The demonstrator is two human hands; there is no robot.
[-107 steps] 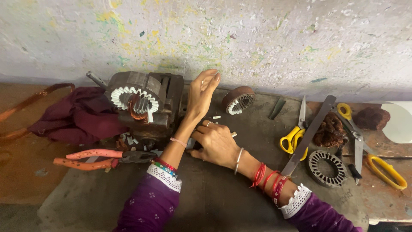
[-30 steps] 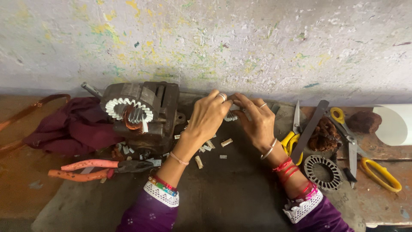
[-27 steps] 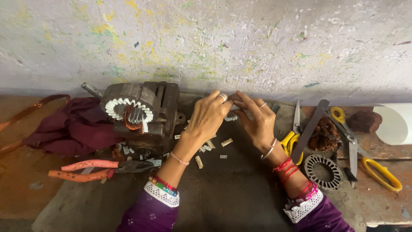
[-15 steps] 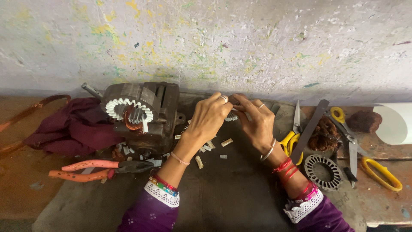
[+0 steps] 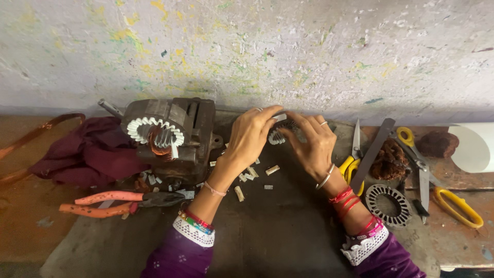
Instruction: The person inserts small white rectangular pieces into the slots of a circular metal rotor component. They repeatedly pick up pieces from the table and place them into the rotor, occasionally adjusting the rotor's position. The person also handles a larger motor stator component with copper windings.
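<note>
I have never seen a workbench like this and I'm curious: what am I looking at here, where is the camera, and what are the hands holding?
The picture comes from a camera worn on a person's head, looking down at their own two bare hands over a dark work surface against a paint-flecked wall. The left hand and right hand together hold a small round metal ring with white paper teeth. To the left, a rusty dark metal vise grips a similar ring with white teeth and copper wire. Nearby lie orange-handled pliers, a maroon cloth and small pale paper strips. To the right are yellow-handled scissors, a bare slotted metal ring and a white paper roll.
</note>
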